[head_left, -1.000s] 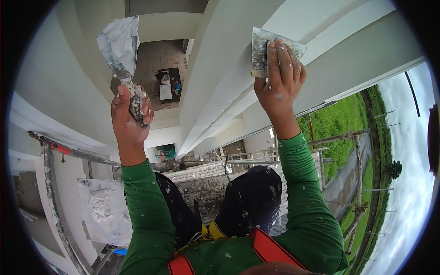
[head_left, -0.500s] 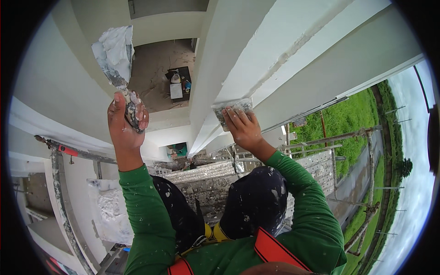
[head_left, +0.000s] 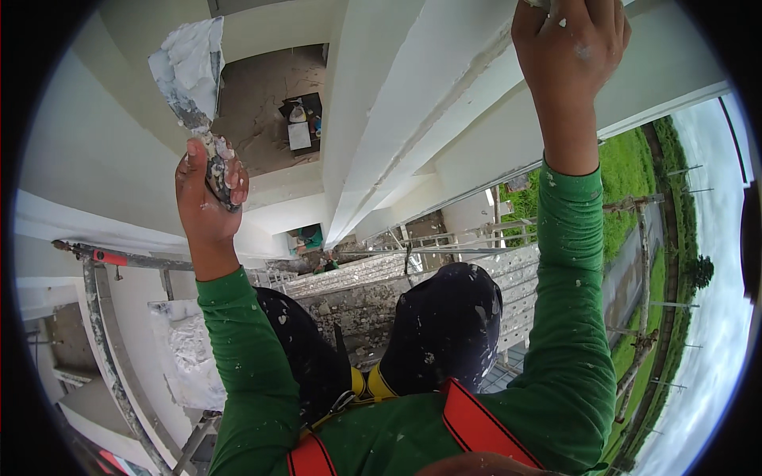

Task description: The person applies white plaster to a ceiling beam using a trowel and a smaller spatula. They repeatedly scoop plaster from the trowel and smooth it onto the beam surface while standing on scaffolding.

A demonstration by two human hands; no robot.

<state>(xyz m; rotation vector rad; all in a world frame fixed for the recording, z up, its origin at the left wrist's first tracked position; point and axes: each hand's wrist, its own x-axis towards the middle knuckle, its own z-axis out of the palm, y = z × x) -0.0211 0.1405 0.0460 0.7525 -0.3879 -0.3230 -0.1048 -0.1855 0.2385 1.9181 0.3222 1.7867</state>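
And there goes the right hand (head_left: 573, 49)! Half a second ago we had it low on the pale beam (head_left: 405, 111) with a flat plate under its fingers; now it has swept up to the top edge of our view. Only a small pale sliver shows beside it, so we've all but lost the plate. What does that mean for the work? Contact has left the lower stretch, and whether anything is being pressed against the surface up there, we cannot tell.

Over on the left, little has changed: the putty knife (head_left: 187, 109) stays up, blade above the fist, a thick coat of white paste (head_left: 198, 49) still on it (a generous helping, we'd say), so that load looks unspent.

Now the pose. The left hand (head_left: 208, 190) is wrapped around the knife's handle, thumb up one side, fingers curled round the other, forearm rising nearly upright. The right arm, bent a moment ago, is stretched long in its green sleeve (head_left: 578, 270), back of the hand toward us. Its fingertips are cut off by the frame, so their grip we cannot call.
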